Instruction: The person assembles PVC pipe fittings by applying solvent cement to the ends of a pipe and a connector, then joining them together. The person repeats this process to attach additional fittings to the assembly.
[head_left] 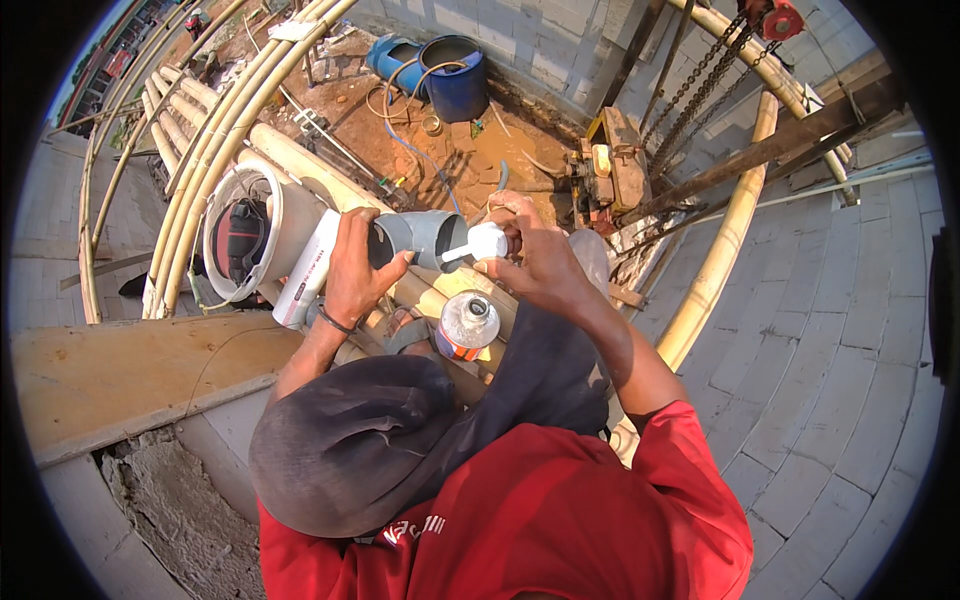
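In the head view, the left forearm angled up from below, its left hand (352,265) curled with fingers over the top and thumb below, grasping the left end of a grey pipe fitting (418,232); whether it also gripped the white pipe (306,272) beside it could not be told. The right hand (540,258), elbow bent outward, pinched a white cap (488,240), its white applicator (456,254) pointing left at the fitting's right-hand opening. An uncapped can (467,325) stood just below.
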